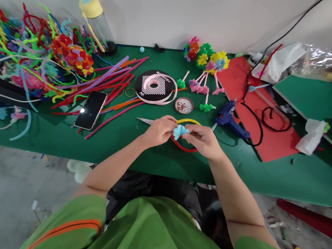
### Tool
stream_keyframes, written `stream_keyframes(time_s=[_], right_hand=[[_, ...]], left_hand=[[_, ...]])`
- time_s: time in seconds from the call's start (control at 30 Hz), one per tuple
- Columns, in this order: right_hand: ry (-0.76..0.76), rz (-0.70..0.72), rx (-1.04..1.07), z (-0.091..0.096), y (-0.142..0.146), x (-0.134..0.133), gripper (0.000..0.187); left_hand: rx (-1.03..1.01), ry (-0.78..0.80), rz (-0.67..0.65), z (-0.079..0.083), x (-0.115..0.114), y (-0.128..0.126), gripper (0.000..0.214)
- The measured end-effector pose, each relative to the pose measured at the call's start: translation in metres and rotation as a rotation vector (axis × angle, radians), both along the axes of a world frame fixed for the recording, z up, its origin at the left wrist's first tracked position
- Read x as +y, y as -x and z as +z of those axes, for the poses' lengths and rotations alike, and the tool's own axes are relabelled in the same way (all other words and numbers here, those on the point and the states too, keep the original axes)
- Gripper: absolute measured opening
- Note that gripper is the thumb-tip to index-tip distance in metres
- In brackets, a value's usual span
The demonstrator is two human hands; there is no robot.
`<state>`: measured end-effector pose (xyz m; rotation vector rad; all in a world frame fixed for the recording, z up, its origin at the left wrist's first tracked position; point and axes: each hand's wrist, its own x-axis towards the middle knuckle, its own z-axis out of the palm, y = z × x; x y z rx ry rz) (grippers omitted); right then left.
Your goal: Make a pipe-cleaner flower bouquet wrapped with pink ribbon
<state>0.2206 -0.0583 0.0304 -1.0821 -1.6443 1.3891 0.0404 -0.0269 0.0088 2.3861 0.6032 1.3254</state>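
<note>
Between my two hands is a light blue pipe-cleaner flower (180,131), raised a little over the table's front half. My left hand (161,131) pinches its left side with thumb and forefinger. On its right side the fingers of my right hand (205,140) are closed on it too. Scissors with yellow and red handles (188,121) lie beneath my hands, and their blade tips point left. Just beyond is a small round dish of white beads (184,106). A blue glue gun (233,120) rests to the right of my right hand.
Left of centre lie a phone (91,110) and loose pipe cleaners (119,83). A ribbon spool (155,86) is behind. Finished pipe-cleaner flowers (210,63) stand at the back. A bottle (98,23) leans by the wall. A black cord (259,63) crosses a red board (262,123).
</note>
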Motion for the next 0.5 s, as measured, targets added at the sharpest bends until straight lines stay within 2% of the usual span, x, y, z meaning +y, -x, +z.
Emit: stream_keyframes(time_s=[0.2,0.33,0.4,0.5], right_hand=[[0.001,-0.011,-0.008,-0.002,0.003,-0.001,0.031],[-0.043,-0.156,0.021,-0.003,0.007,0.0,0.035],[-0.018,-0.209,0.072,-0.004,0.009,0.001,0.036],[0.076,-0.198,0.135,-0.004,0.013,0.001,0.036]], left_hand=[[0.04,0.018,-0.006,-0.005,0.001,0.0,0.022],[0.048,0.068,0.17,-0.004,0.001,0.005,0.015],[0.038,0.089,0.253,-0.003,0.001,0.007,0.012],[0.031,0.108,0.276,-0.004,0.0,0.007,0.01]])
